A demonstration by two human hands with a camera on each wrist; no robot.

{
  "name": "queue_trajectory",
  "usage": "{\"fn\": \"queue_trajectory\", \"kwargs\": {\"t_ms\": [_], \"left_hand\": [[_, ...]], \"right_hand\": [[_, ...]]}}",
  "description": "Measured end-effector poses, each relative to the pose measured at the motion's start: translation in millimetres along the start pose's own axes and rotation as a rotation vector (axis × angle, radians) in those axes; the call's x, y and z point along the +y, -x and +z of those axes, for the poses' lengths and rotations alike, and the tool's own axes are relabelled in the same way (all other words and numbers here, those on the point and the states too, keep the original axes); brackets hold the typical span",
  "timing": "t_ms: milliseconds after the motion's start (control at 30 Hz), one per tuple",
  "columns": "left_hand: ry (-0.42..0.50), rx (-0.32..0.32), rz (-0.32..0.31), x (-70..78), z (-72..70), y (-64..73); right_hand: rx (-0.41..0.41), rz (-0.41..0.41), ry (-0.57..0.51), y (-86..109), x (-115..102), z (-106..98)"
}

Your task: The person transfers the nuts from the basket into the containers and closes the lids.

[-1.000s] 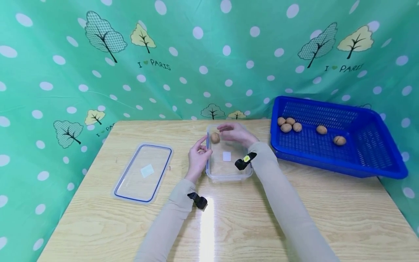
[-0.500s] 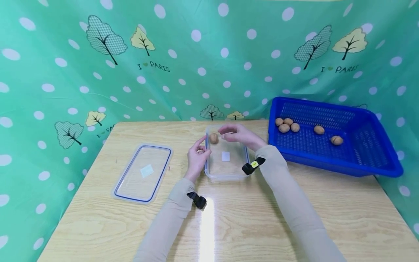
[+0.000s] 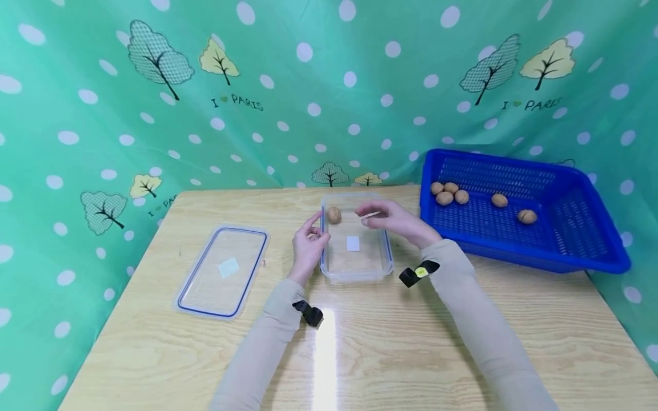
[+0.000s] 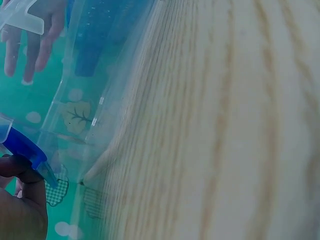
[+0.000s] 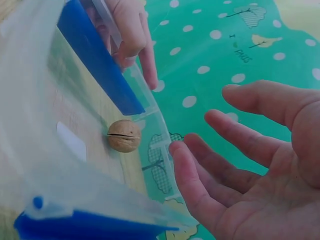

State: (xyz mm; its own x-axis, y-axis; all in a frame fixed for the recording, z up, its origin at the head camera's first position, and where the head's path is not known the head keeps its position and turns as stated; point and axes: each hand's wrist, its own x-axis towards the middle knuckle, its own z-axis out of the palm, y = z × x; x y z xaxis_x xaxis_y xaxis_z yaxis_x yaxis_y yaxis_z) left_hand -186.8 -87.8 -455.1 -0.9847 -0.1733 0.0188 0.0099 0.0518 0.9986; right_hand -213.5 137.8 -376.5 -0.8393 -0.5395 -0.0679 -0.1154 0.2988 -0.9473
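A clear plastic food container [image 3: 354, 276] with blue-edged side latches stands in the middle of the table. One walnut [image 3: 334, 215] lies inside, in its far left corner; the right wrist view shows a dark seam on that walnut [image 5: 124, 136]. My left hand [image 3: 308, 251] grips the container's left side, thumb and index finger at the rim and blue latch [image 4: 25, 149]. Over the container's right half, my right hand [image 3: 393, 220] is held with fingers relaxed and apart, nothing in it. Left of the container, its lid [image 3: 249, 274] with a blue seal lies flat.
A blue plastic basket [image 3: 514, 257] holding several walnuts [image 3: 461, 197] stands at the right, near the back. Behind the wooden table [image 3: 390, 348] hangs a green dotted cloth [image 3: 288, 154]. A white square sticker [image 3: 353, 244] shows at the container's bottom.
My right hand has drawn back to the right, away from the walnut in the container. The left hand has kept its place at the container's side, and the walnut stays in its corner.
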Motion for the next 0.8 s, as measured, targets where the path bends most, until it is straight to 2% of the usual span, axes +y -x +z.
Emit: {"fn": "queue_trajectory", "kwargs": {"t_ms": [200, 400, 800], "left_hand": [[0.016, 0.018, 0.030, -0.7, -0.2, 1.2], [0.012, -0.012, 0.010, 0.0, 3.9, 0.2], [0.018, -0.011, 0.019, 2.5, 1.9, 1.7]], "right_hand": [[0.015, 0.016, -0.018, 16.0, -0.4, -2.5], [0.056, 0.031, 0.012, 31.0, 0.9, -9.1], [0.061, 0.004, 0.048, 51.7, -2.3, -27.5]]}}
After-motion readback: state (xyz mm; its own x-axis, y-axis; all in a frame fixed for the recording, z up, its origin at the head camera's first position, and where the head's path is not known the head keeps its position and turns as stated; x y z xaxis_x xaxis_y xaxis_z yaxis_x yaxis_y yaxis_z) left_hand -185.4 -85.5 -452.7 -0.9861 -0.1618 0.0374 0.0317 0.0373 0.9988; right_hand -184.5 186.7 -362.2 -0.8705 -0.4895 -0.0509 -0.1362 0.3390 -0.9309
